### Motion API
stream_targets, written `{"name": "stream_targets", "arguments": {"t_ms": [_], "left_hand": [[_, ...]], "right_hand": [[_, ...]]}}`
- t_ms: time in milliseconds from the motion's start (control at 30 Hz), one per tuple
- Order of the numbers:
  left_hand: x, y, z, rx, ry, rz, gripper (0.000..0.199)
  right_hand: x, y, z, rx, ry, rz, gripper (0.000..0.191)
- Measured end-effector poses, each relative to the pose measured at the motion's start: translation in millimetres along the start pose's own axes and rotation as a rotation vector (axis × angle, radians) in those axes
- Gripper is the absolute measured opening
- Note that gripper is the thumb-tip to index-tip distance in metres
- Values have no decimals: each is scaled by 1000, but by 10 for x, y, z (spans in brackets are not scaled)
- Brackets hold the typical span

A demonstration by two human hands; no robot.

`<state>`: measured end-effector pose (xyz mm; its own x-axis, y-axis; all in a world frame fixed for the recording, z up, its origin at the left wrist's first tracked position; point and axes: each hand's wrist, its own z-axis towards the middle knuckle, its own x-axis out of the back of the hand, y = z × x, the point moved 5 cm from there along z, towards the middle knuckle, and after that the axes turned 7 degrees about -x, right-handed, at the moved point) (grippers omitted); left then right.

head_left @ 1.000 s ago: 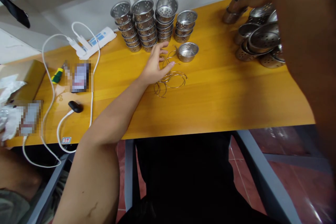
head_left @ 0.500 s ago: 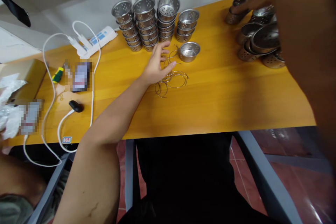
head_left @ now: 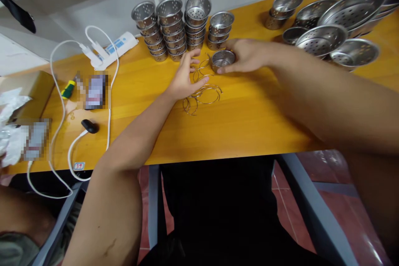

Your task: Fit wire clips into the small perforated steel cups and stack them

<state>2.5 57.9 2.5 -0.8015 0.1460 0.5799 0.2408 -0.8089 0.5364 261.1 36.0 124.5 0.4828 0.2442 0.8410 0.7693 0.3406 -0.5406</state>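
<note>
My left hand (head_left: 187,78) rests at the middle of the yellow table (head_left: 249,120), fingers apart, holding nothing. Thin wire rings (head_left: 209,94) lie beside and partly under it. Just to its right, a small perforated metal cup (head_left: 222,60) stands upright on the table, and my right hand (head_left: 241,56) grips its right side, with the thumb at the near side. Behind are upright stacks of the same cups: a tall left one (head_left: 151,33), a tall middle one (head_left: 173,29), another tall one (head_left: 196,20) and a shorter one (head_left: 219,29).
Larger perforated bowls (head_left: 322,39) and a two-cup stack (head_left: 282,10) stand at the right. At the left are a white power strip (head_left: 116,50) with cables, a phone (head_left: 96,91), a screwdriver (head_left: 68,89) and a cardboard box (head_left: 37,91). Another person's leg (head_left: 23,212) shows lower left.
My right hand has moved left from the cups and bowls at the right to the single cup and taken hold of it. My left hand has stayed in place.
</note>
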Motion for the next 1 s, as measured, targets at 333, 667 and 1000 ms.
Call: {"name": "stream_targets", "arguments": {"t_ms": [333, 667, 1000], "left_hand": [[52, -21, 53, -114, -33, 47, 125], [200, -402, 106, -109, 214, 19, 114], [224, -176, 87, -59, 199, 71, 114]], "right_hand": [[-419, -391, -142, 222, 136, 332, 115], [-726, -178, -151, 441, -69, 35, 76], [-841, -431, -190, 466, 74, -89, 15]]}}
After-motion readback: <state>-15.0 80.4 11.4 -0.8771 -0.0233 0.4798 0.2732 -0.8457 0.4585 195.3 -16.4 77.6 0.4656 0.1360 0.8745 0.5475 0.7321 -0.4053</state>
